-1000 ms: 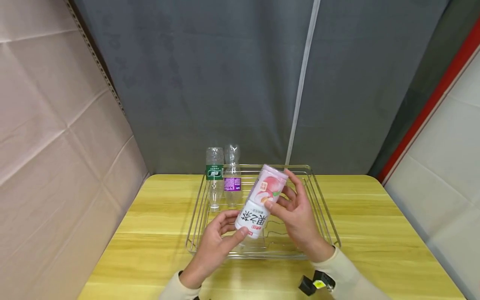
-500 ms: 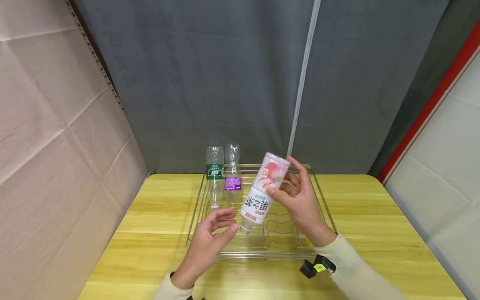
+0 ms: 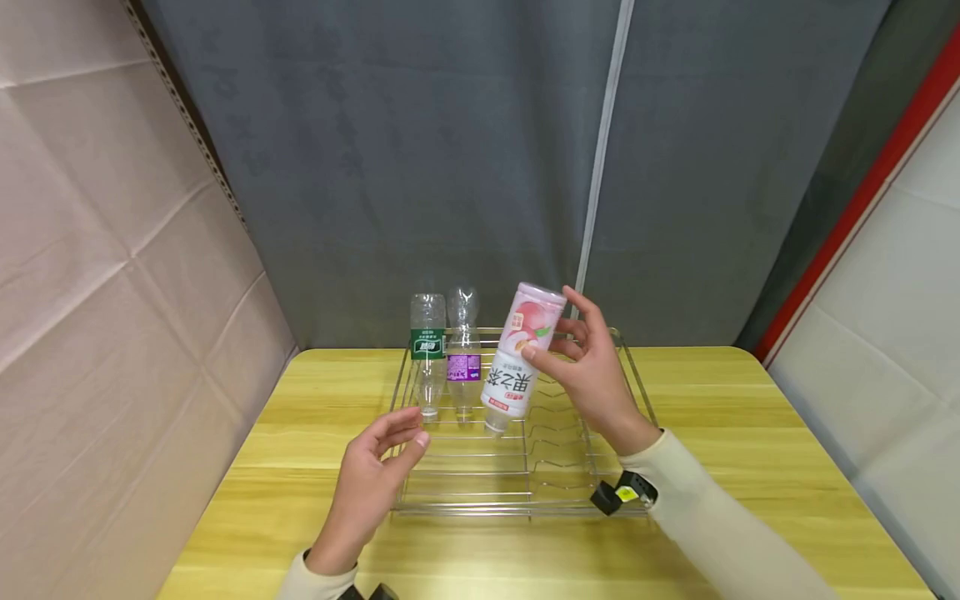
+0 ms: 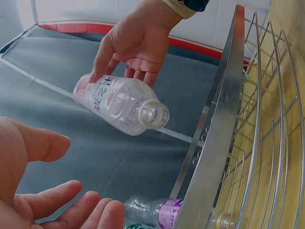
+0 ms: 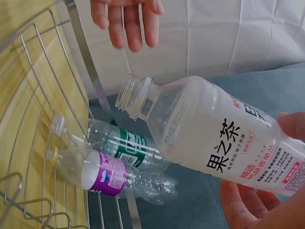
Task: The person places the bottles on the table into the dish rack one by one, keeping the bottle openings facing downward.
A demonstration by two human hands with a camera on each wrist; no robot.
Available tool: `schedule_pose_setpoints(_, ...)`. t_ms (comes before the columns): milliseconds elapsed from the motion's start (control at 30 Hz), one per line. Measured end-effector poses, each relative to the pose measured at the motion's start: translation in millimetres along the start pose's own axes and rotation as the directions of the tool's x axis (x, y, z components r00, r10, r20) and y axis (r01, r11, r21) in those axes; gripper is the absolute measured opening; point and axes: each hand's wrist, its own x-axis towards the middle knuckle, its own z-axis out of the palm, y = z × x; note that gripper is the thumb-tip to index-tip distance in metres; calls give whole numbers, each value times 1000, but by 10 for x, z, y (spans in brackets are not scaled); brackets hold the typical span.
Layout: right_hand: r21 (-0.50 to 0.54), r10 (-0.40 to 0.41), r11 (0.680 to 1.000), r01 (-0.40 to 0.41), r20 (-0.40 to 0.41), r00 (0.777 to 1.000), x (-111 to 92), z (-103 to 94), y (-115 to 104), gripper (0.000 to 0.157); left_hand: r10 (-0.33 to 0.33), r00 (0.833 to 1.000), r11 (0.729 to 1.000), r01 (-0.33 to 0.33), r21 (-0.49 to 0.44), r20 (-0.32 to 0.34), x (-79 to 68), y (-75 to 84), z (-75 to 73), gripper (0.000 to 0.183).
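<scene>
My right hand (image 3: 596, 371) grips a fruit-tea bottle (image 3: 517, 362) with a pink and white peach label. It is held upside down and tilted, its capless neck pointing down over the wire rack (image 3: 480, 473). In the right wrist view the open mouth of the tea bottle (image 5: 133, 98) shows clearly. To the left, my left hand (image 3: 375, 471) hovers by the rack's front left, fingers loosely bent and holding nothing. Two clear bottles stand neck-down at the rack's back left: a green-labelled bottle (image 3: 428, 350) and a purple-labelled bottle (image 3: 463, 358).
The rack rests on a yellow wood-grain table (image 3: 750, 467). Wavy wire dividers (image 3: 558, 442) run along its right half. A dark grey curtain (image 3: 420, 167) hangs behind, with pale fabric walls (image 3: 135, 292) at the sides.
My left hand has let go of the tea bottle's neck end and drawn back to the left. My right hand has carried the bottle farther back and turned it more upright, neck down.
</scene>
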Motion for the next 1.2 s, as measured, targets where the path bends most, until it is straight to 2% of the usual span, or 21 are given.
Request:
schedule_pose_setpoints(200, 4, 26, 1000, -26, 27, 999, 179, 46, 42, 95, -32, 999, 999, 33, 36, -27, 19, -57, -125, 41)
schedule_pose_setpoints(367, -30, 44, 999, -42, 59, 997, 307, 88, 105, 96, -58, 996, 996, 61, 60, -62, 15, -123, -206, 41)
schedule_pose_setpoints(667, -79, 76, 994, -71, 65, 995, 528, 135, 315, 96, -89, 990, 988, 102, 118, -113, 26, -235, -316, 44)
schedule_pose_setpoints(967, -124, 121, 986, -112, 61, 991, 720, 170, 537, 97, -134, 984, 979, 149, 138, -116, 51, -333, -359, 48)
schedule_pose_setpoints(1200, -160, 143, 979, -128, 85, 986, 833, 206, 699, 98, -161, 983, 973, 172, 153, -85, 56, -396, -374, 49)
